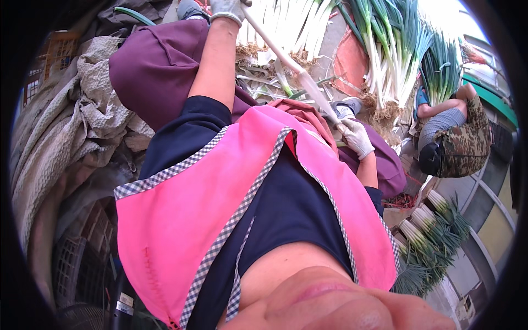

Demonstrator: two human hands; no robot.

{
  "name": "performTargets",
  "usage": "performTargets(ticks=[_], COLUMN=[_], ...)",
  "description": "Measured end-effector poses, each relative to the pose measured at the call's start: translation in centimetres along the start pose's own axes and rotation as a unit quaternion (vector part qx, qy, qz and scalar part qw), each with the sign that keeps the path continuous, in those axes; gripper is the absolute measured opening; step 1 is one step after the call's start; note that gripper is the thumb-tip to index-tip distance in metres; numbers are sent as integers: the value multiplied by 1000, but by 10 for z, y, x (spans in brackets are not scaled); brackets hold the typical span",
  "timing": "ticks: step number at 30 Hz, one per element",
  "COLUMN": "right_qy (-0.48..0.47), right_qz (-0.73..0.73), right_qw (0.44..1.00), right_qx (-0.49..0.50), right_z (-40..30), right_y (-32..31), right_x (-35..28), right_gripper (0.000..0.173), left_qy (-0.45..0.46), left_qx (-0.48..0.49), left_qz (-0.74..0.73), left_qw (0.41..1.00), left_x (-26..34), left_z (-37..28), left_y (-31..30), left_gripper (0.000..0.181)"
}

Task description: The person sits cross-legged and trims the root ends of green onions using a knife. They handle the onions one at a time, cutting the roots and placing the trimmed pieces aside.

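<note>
My left hand [227, 9], in a pale knit glove, is at the top edge, partly cut off, closed around one end of a long pale stalk [274, 43], which looks like a large green onion stem. The stalk slants down to the right; its lower part looks thin and translucent, like loose skin. Near my right knee, my gloved right hand [355, 138] grips that lower end. Beyond the stalk lie white green onion stems with roots [307, 31]. To their right is a large bunch of leafy green onions [390, 62], its roots towards me.
Loose peelings [268, 82] litter the ground between my shoes. At right crouches a person in a camouflage top [464, 138], beside another green onion bunch [441, 70]. Tied bundles [423, 235] lie lower right. Crumpled woven sheeting [99, 90] and plastic crates [68, 264] are at left.
</note>
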State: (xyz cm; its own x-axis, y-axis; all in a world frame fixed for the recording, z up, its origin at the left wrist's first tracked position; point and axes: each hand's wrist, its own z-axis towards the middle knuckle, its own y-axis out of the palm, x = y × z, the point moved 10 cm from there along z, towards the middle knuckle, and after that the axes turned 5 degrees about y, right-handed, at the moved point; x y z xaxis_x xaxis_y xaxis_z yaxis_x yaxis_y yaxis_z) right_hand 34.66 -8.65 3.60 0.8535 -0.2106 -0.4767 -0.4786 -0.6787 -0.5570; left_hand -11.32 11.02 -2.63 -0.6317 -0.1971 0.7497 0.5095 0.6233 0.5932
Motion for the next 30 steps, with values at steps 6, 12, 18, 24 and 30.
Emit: performTargets(ticks=[6,12,18,24,30], right_qy=[182,-241,-152,-155,183], right_qz=[-366,-8,214,544,53], right_qw=[908,927,932,760,757], right_qx=[89,286,249,320,625], right_z=[4,-1,18,28,-21], right_y=[-15,-26,12,-108,-249], right_x=[27,-158,-132,-32,122], right_gripper=[48,51,38,24,33], left_qy=[34,-34,42,89,49], left_qx=[39,-13,-351,-546,-730], left_qz=[33,54,192,369,585], left_qw=[998,998,915,747,351], left_x=[3,6,-6,-81,-158], left_z=[28,-53,-179,-233,-279], left_y=[-27,47,185,176,91], left_gripper=[19,16,36,49,44])
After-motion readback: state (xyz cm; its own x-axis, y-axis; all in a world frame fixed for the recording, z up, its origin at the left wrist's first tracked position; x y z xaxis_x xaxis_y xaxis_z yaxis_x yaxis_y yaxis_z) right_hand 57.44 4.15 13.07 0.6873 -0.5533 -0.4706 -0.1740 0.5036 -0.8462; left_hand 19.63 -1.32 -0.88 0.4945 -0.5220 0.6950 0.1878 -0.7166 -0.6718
